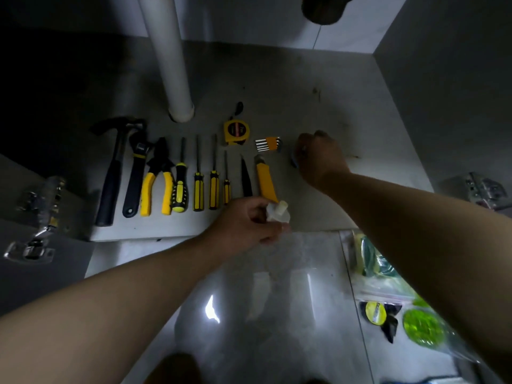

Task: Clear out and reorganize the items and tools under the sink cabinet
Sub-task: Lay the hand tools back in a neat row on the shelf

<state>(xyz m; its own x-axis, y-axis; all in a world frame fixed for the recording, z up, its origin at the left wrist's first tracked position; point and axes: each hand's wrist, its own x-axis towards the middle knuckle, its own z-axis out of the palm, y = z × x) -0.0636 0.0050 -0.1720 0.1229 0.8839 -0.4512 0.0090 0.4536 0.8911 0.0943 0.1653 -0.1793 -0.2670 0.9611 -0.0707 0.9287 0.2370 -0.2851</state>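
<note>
On the grey cabinet floor (318,106) lies a row of tools: hammer (110,173), adjustable wrench (135,173), yellow pliers (158,178), several screwdrivers (198,189), a dark blade (246,178) and a yellow utility knife (264,181). Behind them sit a yellow tape measure (236,132) and a hex key set (267,144). My left hand (246,225) pinches a small white plastic fitting (278,213) near the cabinet's front edge. My right hand (321,159) is curled over a small blue object (294,162) on the floor, mostly hidden.
A white drain pipe (171,65) rises from the cabinet floor behind the tools. Metal door hinges (36,217) sit at left, and another hinge (484,189) at right. Clear bags with green and yellow items (393,300) lie on the glossy tiled floor (249,314) at right.
</note>
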